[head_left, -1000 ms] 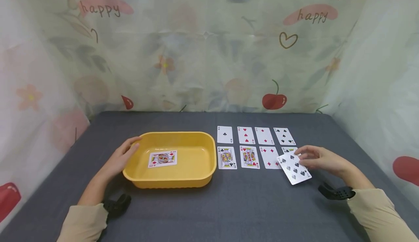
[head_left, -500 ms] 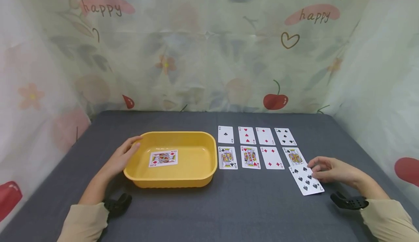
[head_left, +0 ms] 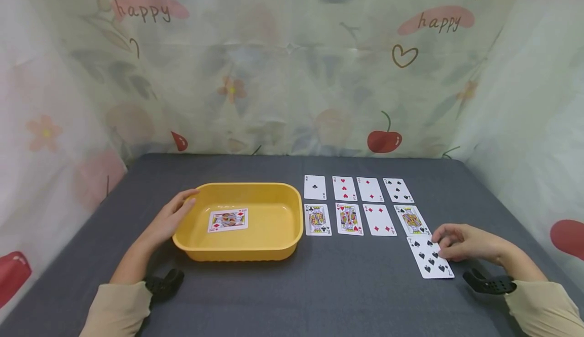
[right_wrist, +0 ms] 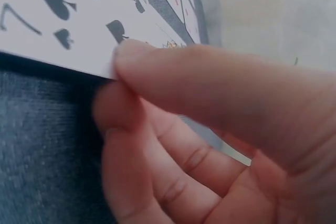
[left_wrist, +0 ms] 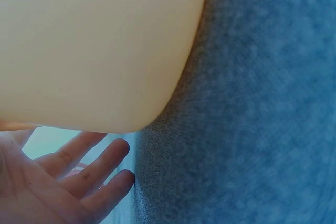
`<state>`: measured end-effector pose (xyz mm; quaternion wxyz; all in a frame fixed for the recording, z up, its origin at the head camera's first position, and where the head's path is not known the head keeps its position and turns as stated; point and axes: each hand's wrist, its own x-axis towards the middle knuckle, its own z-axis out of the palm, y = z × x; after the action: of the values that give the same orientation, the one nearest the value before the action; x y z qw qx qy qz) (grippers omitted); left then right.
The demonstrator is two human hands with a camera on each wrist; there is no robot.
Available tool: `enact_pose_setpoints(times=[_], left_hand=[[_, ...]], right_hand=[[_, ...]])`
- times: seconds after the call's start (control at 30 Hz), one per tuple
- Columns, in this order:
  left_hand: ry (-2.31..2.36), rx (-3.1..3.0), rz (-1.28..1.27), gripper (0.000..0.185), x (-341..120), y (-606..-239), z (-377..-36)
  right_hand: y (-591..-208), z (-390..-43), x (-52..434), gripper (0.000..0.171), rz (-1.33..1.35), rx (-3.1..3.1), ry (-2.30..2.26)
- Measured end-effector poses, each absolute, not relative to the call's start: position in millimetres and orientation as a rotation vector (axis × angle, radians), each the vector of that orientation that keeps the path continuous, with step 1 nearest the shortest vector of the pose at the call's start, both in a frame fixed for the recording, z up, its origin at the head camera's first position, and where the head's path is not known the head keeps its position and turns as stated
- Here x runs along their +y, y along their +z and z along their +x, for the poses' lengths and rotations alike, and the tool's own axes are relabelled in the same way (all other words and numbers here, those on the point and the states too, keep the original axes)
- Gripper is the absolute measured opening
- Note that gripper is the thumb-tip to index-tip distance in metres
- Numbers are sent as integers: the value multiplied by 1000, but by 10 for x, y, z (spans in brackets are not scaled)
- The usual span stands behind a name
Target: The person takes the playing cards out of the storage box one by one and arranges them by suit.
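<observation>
The seven of spades (head_left: 430,258), marked "7", lies at lower right of the frame on the grey worktop (head_left: 319,286), its edge pinched by the right hand (head_left: 465,243). The left hand (head_left: 166,220), fingers relaxed, rests against the yellow tray (head_left: 278,246). "happy" is printed on the curtain (head_left: 292,63).

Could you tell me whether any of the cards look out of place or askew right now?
Yes: the seven of spades lies alone below the two rows, slightly skewed, with the right hand pinching its edge. One king of diamonds lies apart in the yellow tub, sideways.
</observation>
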<state>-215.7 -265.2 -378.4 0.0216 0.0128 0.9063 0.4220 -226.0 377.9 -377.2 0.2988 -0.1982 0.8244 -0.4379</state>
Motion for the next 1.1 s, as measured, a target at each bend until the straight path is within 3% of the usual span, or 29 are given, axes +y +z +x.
enact_pose_setpoints(times=[1.1], left_hand=[[1320, 2789, 59, 64, -2659, -3779, -2150]], right_hand=[[-3681, -2250, 3646, 30, -577, 2267, -1026]])
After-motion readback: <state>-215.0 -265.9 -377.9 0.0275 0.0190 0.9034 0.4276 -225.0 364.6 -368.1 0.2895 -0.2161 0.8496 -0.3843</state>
